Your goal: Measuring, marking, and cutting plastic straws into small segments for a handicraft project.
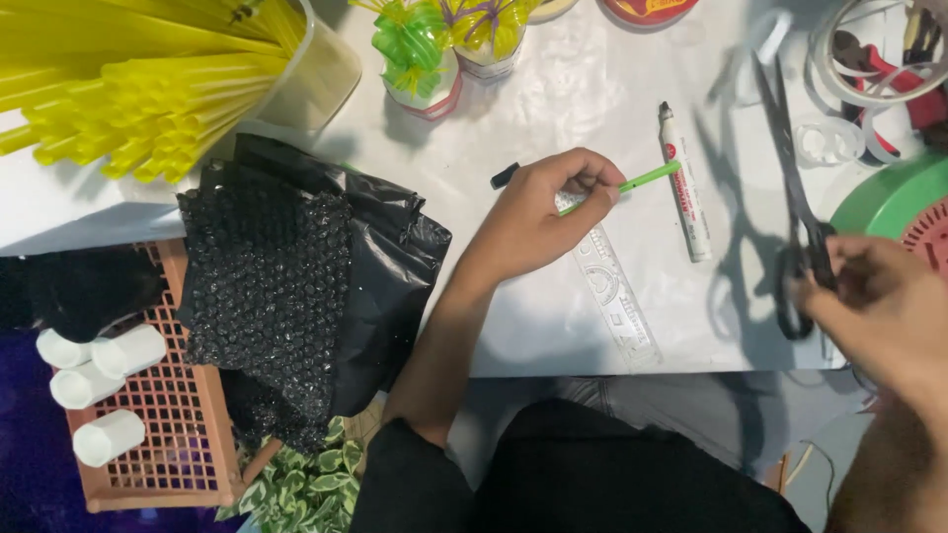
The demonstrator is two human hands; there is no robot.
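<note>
Left hand (541, 212): closed on a thin green straw (647, 179), fingers pinched near its left end.
Green straw: sticking out to the right of the left hand, tip close to the white marker (684, 188), lying over the top end of the clear ruler (612, 286).
Right hand (879, 306): blurry, fingers wrapped around the handles of the black scissors (790, 178).
Black scissors: long blades pointing up and away across the table (573, 89), handles down inside the right hand.
Hands together or apart: well apart, left hand in the middle of the table, right hand at the right edge.
White marker: flat on the table between the two hands, dark tip pointing up, just right of the straw tip.
Clear ruler: flat on the table, slanting down to the right from under the left hand.
Small black cap (505, 176): on the table just left of the left hand.
Yellow straws (128, 79): big bunch in a clear tub at the top left, far from both hands.
Black bubble wrap (267, 286): piled on a black bag at the left edge of the table, beside the left arm.
Orange basket (158, 434): low on the left, with white tubes (99, 380) lying on it.
Little jars (425, 59): at the top, with green and yellow straw bows on them.
Tape rolls (859, 59): top right, above the right hand.
Green round thing (884, 197): right edge, just above the right hand.
</note>
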